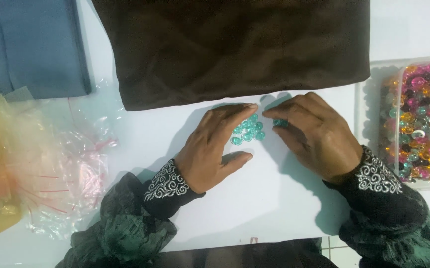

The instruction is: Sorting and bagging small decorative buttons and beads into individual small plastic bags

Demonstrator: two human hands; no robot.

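A small cluster of teal beads (249, 130) lies on the white bench (254, 208), just below the lower edge of the dark brown cloth (235, 49). The beads sit between the two hands. The left hand (215, 146) rests palm-down on the bench at the beads' left side, its fingers stretched toward the brown cloth and its thumb spread out below the cluster; the inner edge of the fingers touches or nearly touches the nearest beads, cupping them from that side. That hand is flat and spread, gripping nothing. The right hand (314, 134) lies at the beads' right side, knuckles up, fingers curled toward the cluster. A few teal beads show just under its fingertips, pinched or pressed there; whether they are lifted off the bench cannot be told. Both wrists wear black cuffs with white swirl embroidery, running into dark ruffled sleeves.

Right of the brown cloth's lower corner stands a clear plastic box (379, 149) filled with mixed pink, orange, green and clear beads. Left of the brown cloth lies a folded blue-grey cloth (31, 44), and below that a heap of crumpled clear plastic bags (71, 159) beside yellowish film.
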